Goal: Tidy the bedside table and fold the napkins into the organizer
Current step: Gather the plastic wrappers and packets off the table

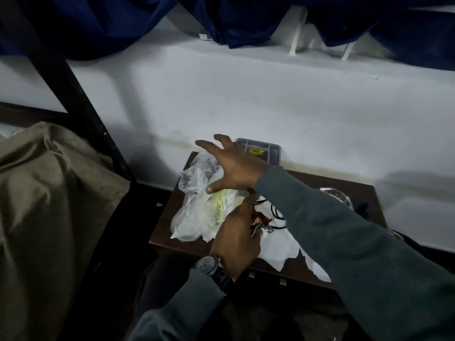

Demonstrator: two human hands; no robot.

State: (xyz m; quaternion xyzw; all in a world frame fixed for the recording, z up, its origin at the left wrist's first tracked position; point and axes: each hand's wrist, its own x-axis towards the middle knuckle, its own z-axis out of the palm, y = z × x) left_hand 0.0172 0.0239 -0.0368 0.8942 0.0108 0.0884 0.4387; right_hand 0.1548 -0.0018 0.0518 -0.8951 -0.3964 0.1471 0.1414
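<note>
Your right hand (236, 166), fingers spread, hovers over the crumpled clear plastic bag (197, 205). Bag runs far-to-near, just left of your left hand (236, 239); can't tell that one's grip.

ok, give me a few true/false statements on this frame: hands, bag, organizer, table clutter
1. The right hand is spread open above the clear plastic bag. True.
2. The left hand wears no watch. False: a dark wristwatch sits on that wrist.
3. The organizer stands at the table's far edge, against the wall. True.
4. The napkins are already folded inside the organizer. False: white napkins lie loose on the table.
5. A black cord lies among the clutter. True.
</note>
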